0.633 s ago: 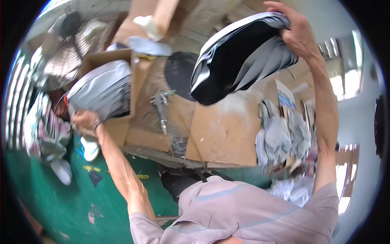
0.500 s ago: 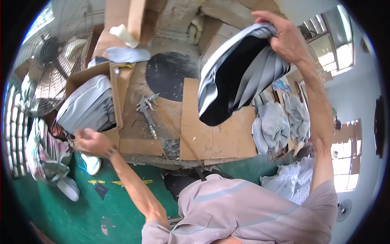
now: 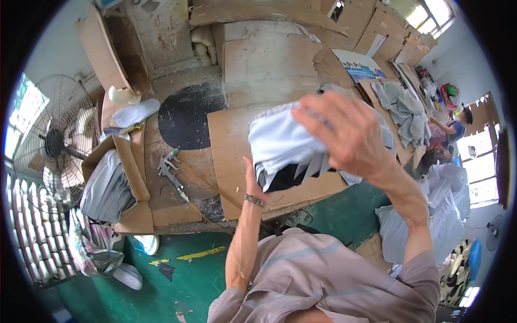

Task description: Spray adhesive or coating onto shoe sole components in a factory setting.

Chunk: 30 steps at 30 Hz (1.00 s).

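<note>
A thick stack of white and grey fabric pieces (image 3: 285, 141), with black showing on its underside, is held in front of me above the bench. My left hand (image 3: 255, 183) grips its lower left end, and most of the fingers are hidden behind it. Over the upper right side of the stack my right hand (image 3: 347, 134) is curled, its fingers bent across the top. A spray gun (image 3: 171, 175) lies on the bench to the left. Farther left, an open cardboard box (image 3: 135, 168) holds another stack of grey fabric pieces (image 3: 107, 188).
Cardboard sheets (image 3: 237, 142) cover the bench beside a round black patch (image 3: 188, 116). A large fan (image 3: 54, 142) stands at left. Loose grey fabric pieces (image 3: 406, 110) lie at right. White sacks (image 3: 414, 220) rest on the green floor. Another person (image 3: 455, 126) is at far right.
My left hand has left the boxed stack and come right onto the held stack. The held stack has moved lower and turned. My view has shifted rightward.
</note>
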Motion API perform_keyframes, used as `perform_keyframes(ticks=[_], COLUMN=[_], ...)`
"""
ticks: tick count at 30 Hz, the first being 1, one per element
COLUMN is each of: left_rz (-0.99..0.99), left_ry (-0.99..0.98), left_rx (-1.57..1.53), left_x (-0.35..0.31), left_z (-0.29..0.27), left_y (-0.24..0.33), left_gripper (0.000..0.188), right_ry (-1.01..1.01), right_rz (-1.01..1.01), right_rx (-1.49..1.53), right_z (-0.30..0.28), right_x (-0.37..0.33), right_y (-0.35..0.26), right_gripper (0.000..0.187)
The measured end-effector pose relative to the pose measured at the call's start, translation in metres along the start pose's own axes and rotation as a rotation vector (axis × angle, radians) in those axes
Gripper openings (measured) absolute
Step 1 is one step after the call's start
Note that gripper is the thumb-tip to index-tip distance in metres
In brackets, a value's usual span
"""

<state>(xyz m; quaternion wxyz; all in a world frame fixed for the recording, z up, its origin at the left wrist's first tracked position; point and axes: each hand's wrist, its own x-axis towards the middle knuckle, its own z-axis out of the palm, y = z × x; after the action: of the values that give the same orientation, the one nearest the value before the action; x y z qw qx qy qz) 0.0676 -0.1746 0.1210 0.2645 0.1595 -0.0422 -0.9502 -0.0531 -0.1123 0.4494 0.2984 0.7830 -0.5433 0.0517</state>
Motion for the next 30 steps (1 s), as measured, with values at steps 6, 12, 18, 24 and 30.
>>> perform_keyframes(ticks=[6, 12, 18, 24, 30], left_rz=[0.045, 0.068, 0.089, 0.355, 0.683], left_ry=[-0.105, 0.034, 0.214, 1.044, 0.763], left_rx=[-0.083, 0.220, 0.495, 1.152, 1.366], left_x=[0.042, 0.118, 0.167, 0.103, 0.074], left_z=[-0.015, -0.063, -0.128, -0.189, -0.127], left_y=[-0.039, -0.039, -0.001, 0.026, -0.008], left_gripper=[0.079, 0.071, 0.063, 0.049, 0.071], right_ry=[-0.080, 0.027, 0.192, -0.319, -0.356], right_rz=[0.015, 0.149, 0.341, 0.117, 0.411], right_rx=[0.003, 0.041, 0.026, 0.093, 0.620], right_z=[-0.027, -0.016, 0.065, 0.266, 0.263], right_x=[-0.088, -0.158, -0.208, -0.300, -0.280], right_y=[-0.023, -0.041, -0.078, -0.162, -0.172], right_gripper=[0.048, 0.060, 0.066, 0.071, 0.073])
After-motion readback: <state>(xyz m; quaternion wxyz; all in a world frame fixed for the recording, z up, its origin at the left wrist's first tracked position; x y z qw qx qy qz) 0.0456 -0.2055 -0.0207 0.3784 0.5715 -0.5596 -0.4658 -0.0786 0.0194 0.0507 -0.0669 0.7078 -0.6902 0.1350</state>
